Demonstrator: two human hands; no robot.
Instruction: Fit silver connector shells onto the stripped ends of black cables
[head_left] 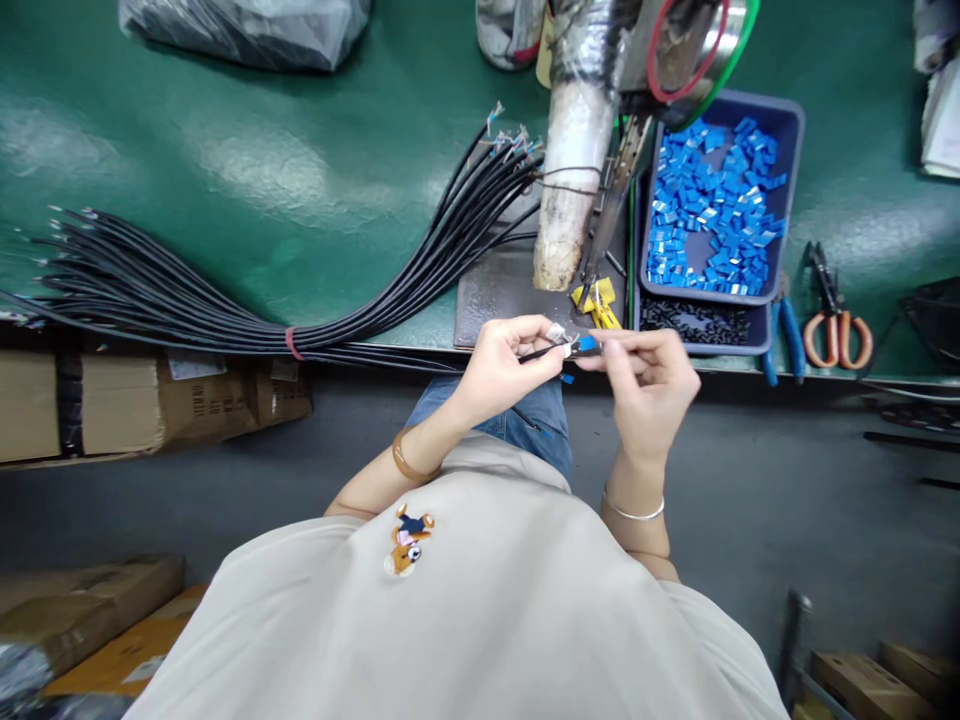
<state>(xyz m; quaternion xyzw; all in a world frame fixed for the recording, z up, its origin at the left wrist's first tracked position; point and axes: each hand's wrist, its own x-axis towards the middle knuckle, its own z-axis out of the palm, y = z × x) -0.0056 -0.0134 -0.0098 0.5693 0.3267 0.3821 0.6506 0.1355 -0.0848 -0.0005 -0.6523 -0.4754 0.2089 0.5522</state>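
Note:
Between thumb and fingers, my left hand (510, 365) pinches the end of a black cable (536, 354) at the table's front edge. My right hand (645, 375) is closed on a small blue connector piece (587, 343) at that cable's tip. Both hands nearly meet there, and the thin wires between the fingertips are too small to make out fully. Just beyond the fingers stands a soldering fixture-like metal arm (619, 195) beside a white, tape-wrapped nozzle (568, 180). A yellow tag-like piece (600, 303) lies under it.
A bundle of black cables (360, 325), tied with a red band (294, 344), stretches across the left. At right sit a grey bin (793, 190) of blue pieces, a lower tray (759, 337) of small black parts, blue-handled pliers (790, 338) and orange-handled pliers (831, 325). Cardboard boxes (112, 405) stand below left.

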